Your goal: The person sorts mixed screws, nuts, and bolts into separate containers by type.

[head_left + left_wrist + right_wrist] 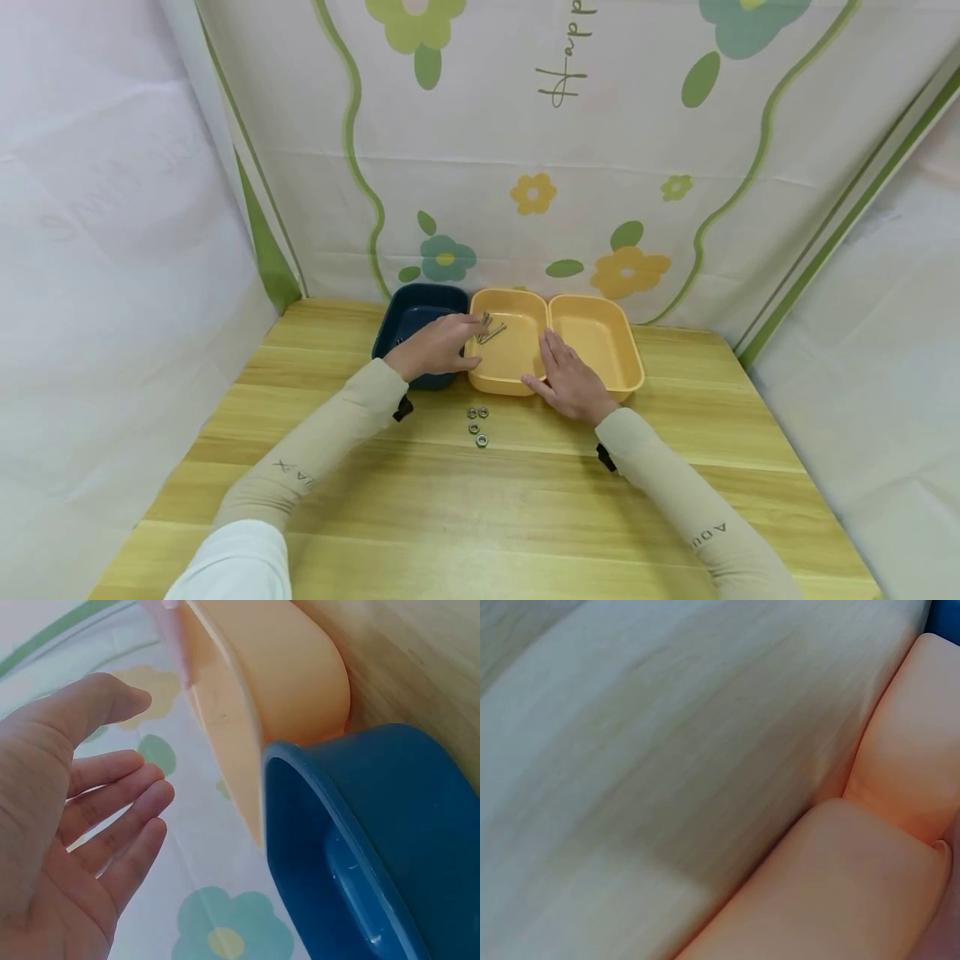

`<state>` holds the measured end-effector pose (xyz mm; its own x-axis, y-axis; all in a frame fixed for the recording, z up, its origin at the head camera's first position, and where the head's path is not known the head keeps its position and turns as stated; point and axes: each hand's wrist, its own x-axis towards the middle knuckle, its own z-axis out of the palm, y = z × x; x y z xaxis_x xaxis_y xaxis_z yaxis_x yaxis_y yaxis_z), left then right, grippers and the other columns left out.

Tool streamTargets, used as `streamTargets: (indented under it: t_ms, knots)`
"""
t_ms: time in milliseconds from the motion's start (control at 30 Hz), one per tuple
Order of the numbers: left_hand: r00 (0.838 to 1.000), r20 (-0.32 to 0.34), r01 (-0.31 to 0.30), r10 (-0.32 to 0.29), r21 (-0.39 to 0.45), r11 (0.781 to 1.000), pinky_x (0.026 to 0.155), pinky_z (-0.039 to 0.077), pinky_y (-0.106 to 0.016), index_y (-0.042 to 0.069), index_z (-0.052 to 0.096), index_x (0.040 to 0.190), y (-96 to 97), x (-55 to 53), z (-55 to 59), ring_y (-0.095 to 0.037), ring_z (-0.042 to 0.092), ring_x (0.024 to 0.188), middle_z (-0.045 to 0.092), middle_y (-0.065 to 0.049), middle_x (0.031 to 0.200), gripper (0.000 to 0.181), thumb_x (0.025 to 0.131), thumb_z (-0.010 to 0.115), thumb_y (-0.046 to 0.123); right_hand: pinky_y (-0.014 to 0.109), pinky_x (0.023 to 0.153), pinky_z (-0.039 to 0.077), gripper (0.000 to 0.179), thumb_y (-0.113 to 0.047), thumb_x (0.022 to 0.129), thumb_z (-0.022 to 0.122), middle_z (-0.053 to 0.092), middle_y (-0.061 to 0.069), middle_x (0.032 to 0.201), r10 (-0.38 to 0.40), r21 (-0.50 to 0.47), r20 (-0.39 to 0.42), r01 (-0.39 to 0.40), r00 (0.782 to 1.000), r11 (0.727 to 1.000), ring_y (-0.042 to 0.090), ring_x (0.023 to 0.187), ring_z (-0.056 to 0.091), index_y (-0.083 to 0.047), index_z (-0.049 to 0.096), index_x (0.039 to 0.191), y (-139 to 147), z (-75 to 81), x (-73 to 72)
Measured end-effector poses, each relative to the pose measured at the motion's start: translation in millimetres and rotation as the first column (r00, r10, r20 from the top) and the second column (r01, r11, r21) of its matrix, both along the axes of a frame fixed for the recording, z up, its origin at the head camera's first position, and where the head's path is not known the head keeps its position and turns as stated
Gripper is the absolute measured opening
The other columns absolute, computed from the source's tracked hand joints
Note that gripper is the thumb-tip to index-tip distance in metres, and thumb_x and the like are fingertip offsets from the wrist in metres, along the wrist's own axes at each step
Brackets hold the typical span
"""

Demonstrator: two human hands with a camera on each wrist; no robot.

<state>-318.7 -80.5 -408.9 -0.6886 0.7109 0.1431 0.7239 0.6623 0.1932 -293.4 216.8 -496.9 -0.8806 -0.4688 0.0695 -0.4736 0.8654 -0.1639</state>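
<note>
My left hand (442, 343) hovers over the left side of the middle yellow bin (513, 358), its wrist above the dark blue bin (420, 317). In the left wrist view its fingers (139, 796) are loosely bent and apart from the thumb, holding nothing. Several metal bolts (492, 333) lie in the middle bin near those fingertips. My right hand (573, 383) rests at the adjoining rims of the middle bin and the right yellow bin (603, 337), fingers straight. The right wrist view shows mostly the yellow bins' outer walls (840, 877), with little of the hand.
Several metal nuts (482, 441) lie on the wooden table (465, 517) in front of the middle bin. Small dark pieces show inside the blue bin, partly behind the left arm. A flowered white cloth (465, 183) hangs right behind the bins, with white sheets at both sides.
</note>
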Motion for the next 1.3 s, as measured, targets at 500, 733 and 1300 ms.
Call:
streamTargets:
  t_ms: [500,733,1300]
  knots:
    - [0.999,0.031,0.023,-0.023,-0.011,1.000,0.107,0.058,-0.043,0.004,0.068,0.138,-19.5,47.8,10.5,-0.028,0.067,0.129,0.068,-0.013,0.141,0.050,0.096,0.077,0.029,0.056,0.132,0.024,0.095,-0.061,0.108,0.044,0.014,0.029,0.175,0.038,0.023,0.016,-0.039,0.999,0.999,0.042,0.164,0.017,0.010,0.015,0.165,8.1,37.1,3.8]
    - [0.992,0.113,0.055,-0.053,-0.021,0.998,0.104,0.059,-0.042,0.004,0.069,0.136,-17.7,68.9,-8.4,-0.027,0.069,0.124,0.070,-0.013,0.138,0.046,0.096,0.078,0.024,0.058,0.132,0.021,0.096,-0.062,0.107,0.046,0.011,0.027,0.176,-0.011,-0.002,0.008,0.011,1.000,1.000,0.041,0.165,0.013,0.007,0.012,0.166,44.7,47.8,18.8]
    - [0.977,0.214,-0.014,0.001,0.060,0.998,0.106,0.057,-0.041,0.002,0.067,0.137,-20.2,66.2,-70.2,-0.025,0.067,0.123,0.069,-0.011,0.136,0.044,0.096,0.076,0.017,0.067,0.129,0.017,0.101,-0.063,0.107,0.044,0.000,0.031,0.175,-0.174,-0.038,0.030,0.175,0.984,0.984,0.051,0.162,0.010,0.011,0.006,0.165,124.4,21.7,41.4]
